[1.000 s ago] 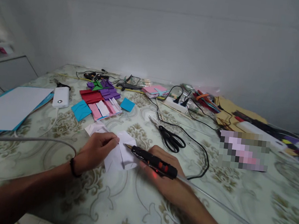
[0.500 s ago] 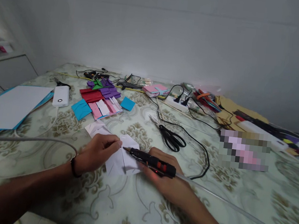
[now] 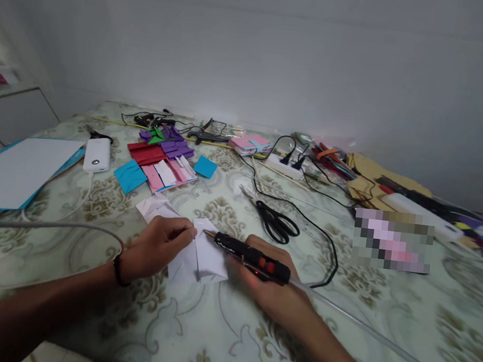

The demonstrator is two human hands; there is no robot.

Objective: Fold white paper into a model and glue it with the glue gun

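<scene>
Folded white paper (image 3: 210, 262) lies on the patterned tabletop in front of me. My left hand (image 3: 164, 245), with a dark band at the wrist, is closed with thumb and finger pinching the paper's upper edge. In my right hand (image 3: 269, 283) is a black hot glue gun (image 3: 252, 258), gripped around its body. A long clear glue stick (image 3: 373, 329) trails from its rear, and a small red light glows on it. The metal nozzle points left, just above the paper and a short way from my left fingertips.
Black-handled scissors (image 3: 278, 223) lie beyond my right hand. Colored folded papers (image 3: 146, 154) sit ahead, left of a white power strip (image 3: 284, 165) with black cords. A white power bank (image 3: 97, 155) and paper sheets (image 3: 16, 170) are at left. A pixelated patch covers something at right.
My right hand has drawn the glue gun slightly right, so its nozzle is farther from my left fingertips. My left hand keeps its pinch on the paper.
</scene>
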